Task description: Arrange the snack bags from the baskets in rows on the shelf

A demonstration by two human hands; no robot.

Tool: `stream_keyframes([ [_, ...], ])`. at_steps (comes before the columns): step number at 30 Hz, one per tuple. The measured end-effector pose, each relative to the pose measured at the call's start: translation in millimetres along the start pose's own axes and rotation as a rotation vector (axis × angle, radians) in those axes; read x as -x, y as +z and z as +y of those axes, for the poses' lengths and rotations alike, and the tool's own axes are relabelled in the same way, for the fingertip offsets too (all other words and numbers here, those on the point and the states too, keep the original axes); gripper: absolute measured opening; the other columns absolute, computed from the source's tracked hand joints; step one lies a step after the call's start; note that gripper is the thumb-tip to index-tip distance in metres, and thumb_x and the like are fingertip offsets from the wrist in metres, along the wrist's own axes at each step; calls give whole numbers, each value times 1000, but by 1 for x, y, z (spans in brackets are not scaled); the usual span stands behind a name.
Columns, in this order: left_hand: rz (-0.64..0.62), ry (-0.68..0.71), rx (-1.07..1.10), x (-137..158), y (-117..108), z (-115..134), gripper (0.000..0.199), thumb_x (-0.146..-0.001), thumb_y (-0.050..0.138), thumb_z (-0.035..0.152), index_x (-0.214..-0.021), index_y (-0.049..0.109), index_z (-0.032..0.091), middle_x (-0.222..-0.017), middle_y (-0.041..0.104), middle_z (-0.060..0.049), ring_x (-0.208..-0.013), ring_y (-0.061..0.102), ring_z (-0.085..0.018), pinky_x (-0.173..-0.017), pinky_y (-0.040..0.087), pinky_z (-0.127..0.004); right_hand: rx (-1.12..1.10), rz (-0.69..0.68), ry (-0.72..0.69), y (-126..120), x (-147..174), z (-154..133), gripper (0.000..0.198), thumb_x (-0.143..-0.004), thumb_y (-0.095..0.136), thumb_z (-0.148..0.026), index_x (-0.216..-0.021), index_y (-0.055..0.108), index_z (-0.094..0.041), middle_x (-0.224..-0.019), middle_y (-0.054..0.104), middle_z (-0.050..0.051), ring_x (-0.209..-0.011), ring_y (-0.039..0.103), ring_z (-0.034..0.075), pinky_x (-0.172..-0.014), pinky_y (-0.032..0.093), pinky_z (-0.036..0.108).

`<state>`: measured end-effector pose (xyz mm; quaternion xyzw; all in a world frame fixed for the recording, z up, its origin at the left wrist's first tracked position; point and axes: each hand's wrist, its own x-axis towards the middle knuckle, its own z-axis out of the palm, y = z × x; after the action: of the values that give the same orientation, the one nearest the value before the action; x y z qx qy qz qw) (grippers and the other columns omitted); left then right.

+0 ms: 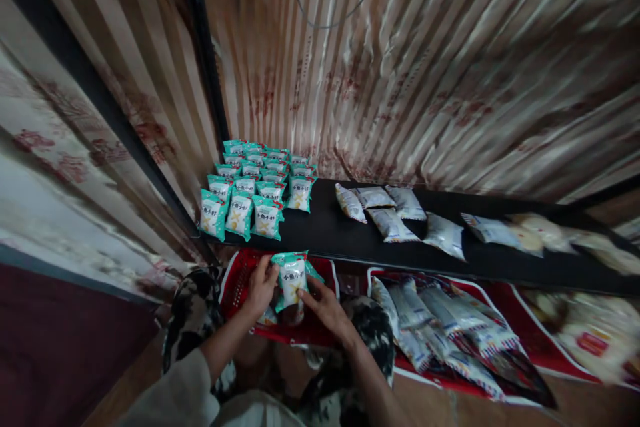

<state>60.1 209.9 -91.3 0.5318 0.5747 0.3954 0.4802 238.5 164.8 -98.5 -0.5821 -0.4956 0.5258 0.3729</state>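
Note:
A teal-and-white snack bag [291, 279] is held upright between my two hands, over a red basket [240, 277] at my knees. My left hand [262, 287] is closed on the bag's left edge. From the right side, my right hand [324, 305] grips it, with the thumb on the bag's front. More teal wrapping shows behind this bag, partly hidden, and I cannot tell whether it is a second bag. Similar teal snack bags [240, 212] stand in rows on the left end of the black shelf [320, 237], just beyond my hands.
Silvery-white packets [393, 223] lie loosely along the shelf's middle, with paler packets [540, 233] farther right. Below, a second red basket [417, 379] holds several packets, and clear bags [590, 340] lie beside it. A black post [203, 47] and patterned curtains [320, 100] bound the shelf.

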Motion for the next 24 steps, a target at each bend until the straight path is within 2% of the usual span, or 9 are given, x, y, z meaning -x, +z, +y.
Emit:
stream_keyframes([
  [3,-45,-13,-82,-8,6,15,31,-87,44,43,-104,57,21,-86,67,-2,-74,63,-15,-65,50,-25,55,57,-22,-11,-1,-13,59,-71,70,-47,-123,58,-20,-118,67,8,-112,60,29,-99,44,45],
  [6,-21,7,-124,-19,13,29,31,-89,43,39,-109,58,21,-96,69,-4,-87,64,-18,-75,51,-27,23,37,-75,-16,-6,-28,52,-73,68,-46,-117,61,-20,-113,69,7,-106,63,29,-95,47,44],
  [8,19,37,-107,-26,18,37,33,-90,43,36,-113,58,19,-102,68,-7,-96,63,-20,-83,50,-31,10,55,-117,-19,-12,-37,47,-73,67,-45,-113,62,-19,-109,70,8,-103,64,28,-92,49,42],
  [11,60,137,-8,-34,28,45,36,-90,42,35,-120,55,17,-116,64,-11,-107,60,-21,-91,49,-35,26,158,-162,-29,-29,-45,46,-73,68,-44,-111,63,-19,-109,70,8,-103,64,28,-92,49,42],
  [13,56,206,65,-36,35,46,38,-91,41,35,-123,52,17,-125,60,-12,-112,58,-21,-92,49,-35,50,243,-179,-37,-44,-47,48,-72,68,-45,-112,63,-19,-109,70,9,-102,64,29,-91,49,43],
  [16,30,226,103,-37,44,43,39,-91,42,35,-125,50,17,-128,57,-13,-115,56,-20,-92,50,-35,97,340,-201,-48,-71,-48,51,-72,66,-47,-114,62,-19,-110,69,9,-102,63,29,-91,48,44],
  [20,16,212,71,-41,51,39,39,-90,44,30,-127,50,18,-130,56,-12,-118,54,-21,-94,49,-37,147,372,-211,-54,-103,-48,55,-73,64,-49,-118,59,-18,-113,68,9,-103,62,27,-92,47,43],
  [24,32,218,-1,-52,54,38,38,-90,43,27,-126,51,20,-135,53,-10,-124,50,-20,-105,41,-40,214,393,-192,-53,-127,-48,52,-73,64,-49,-117,61,-20,-111,69,8,-98,64,25,-90,48,40],
])
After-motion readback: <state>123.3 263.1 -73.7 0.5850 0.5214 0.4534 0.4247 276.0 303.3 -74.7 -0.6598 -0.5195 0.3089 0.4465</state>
